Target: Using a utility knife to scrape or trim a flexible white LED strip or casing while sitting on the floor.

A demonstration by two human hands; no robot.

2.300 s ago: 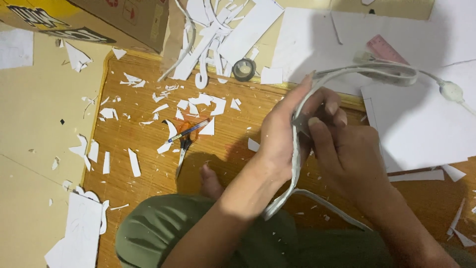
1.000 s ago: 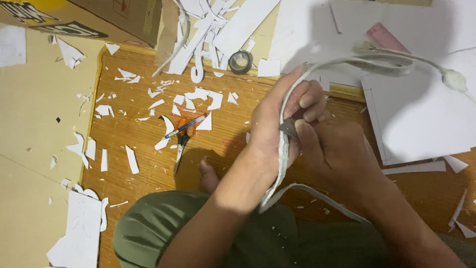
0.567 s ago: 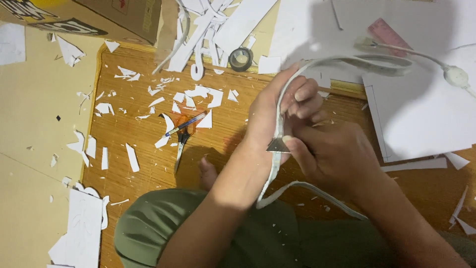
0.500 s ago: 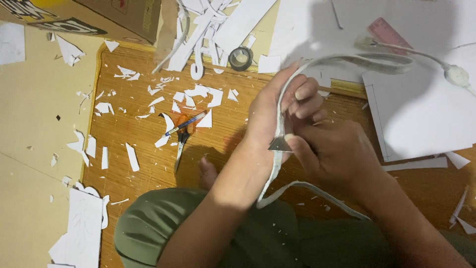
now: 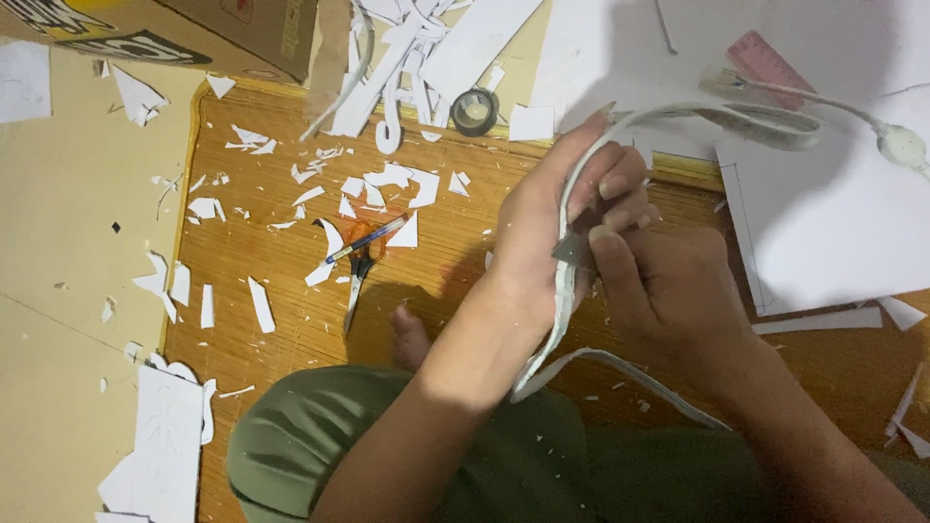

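Above your lap, your left hand (image 5: 567, 228) curls shut around a flat white flexible strip (image 5: 557, 320), keeping it upright and taut so your right hand (image 5: 668, 286) can pinch a small grey blade (image 5: 573, 252) against its edge. Strip arches away toward a plug-like end (image 5: 901, 145) at top right. Count: one pair of orange-handled scissors (image 5: 360, 266) with one pen (image 5: 363, 240) across it, one tape roll (image 5: 475, 109), one pink ruler (image 5: 770, 63), paper scraps (image 5: 387, 179) too many to number on the woven mat (image 5: 291, 320).

Glossy pale plastic strip (image 5: 567, 291); smooth ribbed bamboo mat (image 5: 291, 310); matt white paper scraps (image 5: 387, 179); brown cardboard box (image 5: 242, 29), upper left; scissors (image 5: 358, 276) with metal blades; olive cloth trousers (image 5: 320, 446).
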